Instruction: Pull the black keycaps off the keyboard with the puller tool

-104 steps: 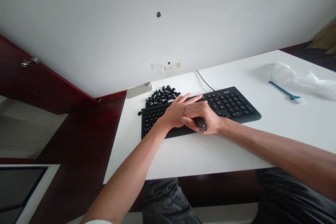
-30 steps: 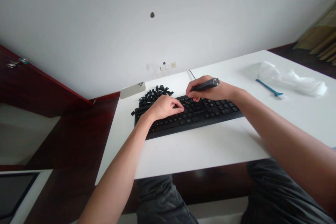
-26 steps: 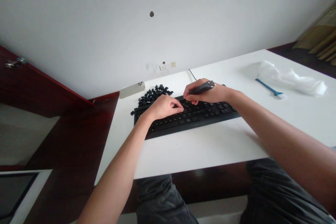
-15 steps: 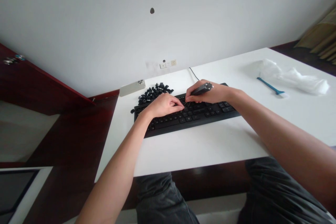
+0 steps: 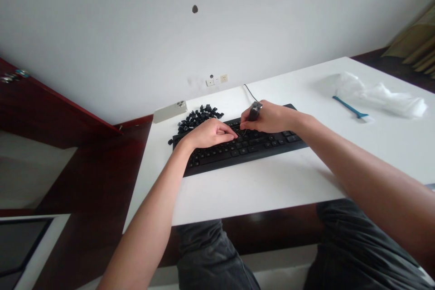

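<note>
On the white tabletop (image 5: 258, 190) sits a black keyboard (image 5: 217, 159), a heap of loose black keycaps (image 5: 199, 117) just behind its far left end; the left hand (image 5: 212, 133) rests on the keys to steady them, fingers (image 5: 231, 132) curled and empty; the right hand (image 5: 270, 118) pinches a wire keycap puller (image 5: 254, 111) upright, bringing its thin wire down to the keys
</note>
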